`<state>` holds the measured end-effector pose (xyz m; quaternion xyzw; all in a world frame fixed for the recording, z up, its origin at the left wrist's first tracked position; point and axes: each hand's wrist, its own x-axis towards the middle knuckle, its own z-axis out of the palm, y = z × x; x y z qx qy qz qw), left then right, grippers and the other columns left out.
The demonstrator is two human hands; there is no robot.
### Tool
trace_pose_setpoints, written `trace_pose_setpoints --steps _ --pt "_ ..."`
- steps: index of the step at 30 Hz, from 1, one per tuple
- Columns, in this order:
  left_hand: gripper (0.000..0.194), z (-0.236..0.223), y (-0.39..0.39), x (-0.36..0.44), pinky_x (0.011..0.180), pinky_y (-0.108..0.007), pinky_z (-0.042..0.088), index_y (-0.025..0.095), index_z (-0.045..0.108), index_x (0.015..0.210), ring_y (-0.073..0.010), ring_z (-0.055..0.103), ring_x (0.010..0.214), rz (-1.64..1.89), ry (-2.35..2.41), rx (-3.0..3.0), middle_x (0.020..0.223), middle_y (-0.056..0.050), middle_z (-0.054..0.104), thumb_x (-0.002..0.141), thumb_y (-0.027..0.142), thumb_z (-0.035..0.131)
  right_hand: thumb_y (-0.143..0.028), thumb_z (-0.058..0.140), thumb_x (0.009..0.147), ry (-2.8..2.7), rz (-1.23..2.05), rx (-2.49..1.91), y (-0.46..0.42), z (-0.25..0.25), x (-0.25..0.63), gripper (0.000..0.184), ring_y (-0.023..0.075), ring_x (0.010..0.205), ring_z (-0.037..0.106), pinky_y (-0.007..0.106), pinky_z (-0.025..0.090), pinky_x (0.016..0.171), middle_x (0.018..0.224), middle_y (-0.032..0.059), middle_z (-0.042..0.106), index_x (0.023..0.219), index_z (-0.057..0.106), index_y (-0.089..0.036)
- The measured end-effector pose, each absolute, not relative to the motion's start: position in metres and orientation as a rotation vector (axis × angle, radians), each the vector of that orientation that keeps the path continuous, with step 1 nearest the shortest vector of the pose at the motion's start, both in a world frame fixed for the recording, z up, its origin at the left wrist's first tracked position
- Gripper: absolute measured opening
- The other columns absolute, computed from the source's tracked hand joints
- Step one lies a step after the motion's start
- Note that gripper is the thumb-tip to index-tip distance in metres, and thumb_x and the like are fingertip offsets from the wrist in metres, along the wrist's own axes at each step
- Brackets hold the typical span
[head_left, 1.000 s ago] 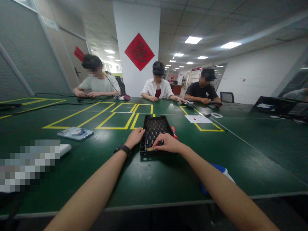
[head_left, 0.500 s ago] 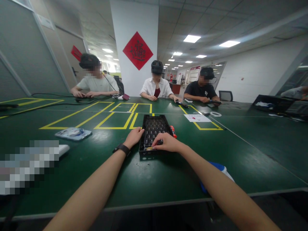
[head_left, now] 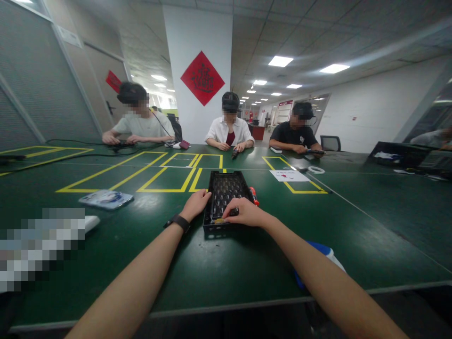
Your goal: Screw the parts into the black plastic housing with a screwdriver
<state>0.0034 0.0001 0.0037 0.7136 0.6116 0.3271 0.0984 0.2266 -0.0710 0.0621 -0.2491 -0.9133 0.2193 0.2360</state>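
Observation:
A shallow black tray with rows of round cells or bumps lies lengthwise before me on the green table. My left hand grips its left wall, thumb on the rim and fingers on the outer side. Over the tray's near end, my right hand is closed in a pinch. Whatever is between those fingertips is too small to make out. Just left of them a small yellow piece lies at the near edge. Part of a dark object shows under the right palm. Against the tray's right side is a red-orange item, partly hidden.
Left of the tray lies a flat case with a printed picture. A blue-and-white object sits partly behind my right forearm. Further off are a printed sheet, a white ring and yellow tape outlines. Three people sit across the table.
My hands stay nearly in place; the right fingertips have shifted slightly at the tray's near end. The person opposite has brought both hands together around a dark object.

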Motion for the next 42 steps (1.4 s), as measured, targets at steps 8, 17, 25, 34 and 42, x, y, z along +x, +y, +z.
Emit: trace_pose_setpoints --steps 8,17,25,34,42 --pt "0.033 0.0027 0.0012 0.0023 0.057 -0.025 0.029 0.02 0.036 0.058 -0.015 0.047 0.06 0.966 1.802 2.125 0.059 0.0 0.048 0.085 0.039 0.037 -0.03 0.065 0.073 -2.51 0.62 -0.7 -0.0725 0.0632 0.2266 0.017 0.0139 0.077 0.062 0.025 0.045 0.077 0.081 0.0041 0.07 0.082 0.071 -0.016" --pt "0.033 0.0038 -0.0012 0.0025 0.055 -0.026 0.029 0.02 0.036 0.057 -0.0148 0.046 0.059 0.992 1.772 2.126 0.059 0.0 0.049 0.084 0.04 0.037 -0.026 0.066 0.073 -2.494 0.595 -0.651 -0.0699 0.0604 0.2275 0.015 0.0133 0.078 0.062 0.024 0.045 0.077 0.082 0.0036 0.07 0.083 0.07 -0.016" --pt "0.033 0.0055 -0.0011 0.0034 0.056 -0.026 0.029 0.02 0.037 0.057 -0.0149 0.046 0.059 0.969 1.783 2.124 0.06 0.0 0.05 0.085 0.039 0.037 -0.028 0.064 0.074 -2.521 0.599 -0.653 -0.0697 0.0605 0.2273 0.017 0.0131 0.078 0.062 0.023 0.046 0.075 0.082 0.0041 0.069 0.085 0.07 -0.016" --pt "0.033 -0.0002 0.0028 0.0018 0.056 -0.025 0.029 0.019 0.041 0.06 -0.0142 0.047 0.06 0.993 1.781 2.126 0.062 0.0 0.05 0.085 0.04 0.037 -0.027 0.066 0.073 -2.49 0.562 -0.674 -0.0708 0.0614 0.2268 0.014 0.0129 0.078 0.062 0.023 0.044 0.077 0.082 0.0031 0.07 0.081 0.07 -0.017" --pt "0.032 0.0027 -0.0008 0.0038 0.057 -0.024 0.03 0.019 0.038 0.059 -0.0134 0.045 0.06 1.024 1.763 2.131 0.061 0.001 0.048 0.085 0.038 0.037 -0.027 0.064 0.074 -2.508 0.614 -0.7 -0.0735 0.0645 0.2268 0.015 0.0136 0.078 0.062 0.025 0.045 0.077 0.083 0.0039 0.07 0.084 0.07 -0.016"
